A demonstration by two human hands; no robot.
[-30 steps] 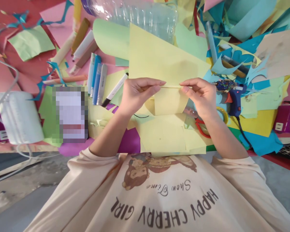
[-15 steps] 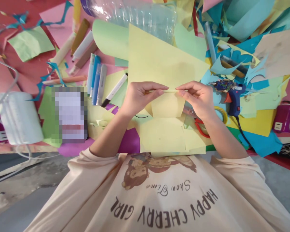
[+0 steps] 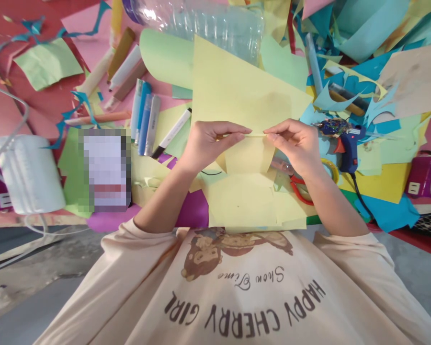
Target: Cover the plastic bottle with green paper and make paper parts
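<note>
Two hands meet over the middle of the bench (image 3: 57,14), nearly fingertip to fingertip: the left hand (image 3: 204,146) and the right hand (image 3: 301,143) each pinch a small yellow paper (image 3: 249,155) between thumb and fingers along its far edge. A narrow gap separates the fingertips, and the pinched edge shows between them like a thin crease.

That paper looks light and fairly soft, with enough stiffness to take a crease; it would probably bend or tear if tugged unevenly. The best hold seems to be a light pinch at both ends of the edge. The edge runs left to right, and the flap below it points toward the near side. Fingers cover its ends, so I cannot tell its full long axis.

Beyond the hands, a large yellow sheet (image 3: 244,86) spreads on the far side, its upper edge slanting down to the right; more yellow paper (image 3: 240,201) lies near. Left of the left hand are a black-capped marker (image 3: 173,132) and several blue pens (image 3: 141,120). Scissors (image 3: 301,189) lie partly under the right forearm, with a blue glue gun (image 3: 350,151) farther right. A clear plastic bottle (image 3: 204,24) lies on its side at the far edge.
</note>
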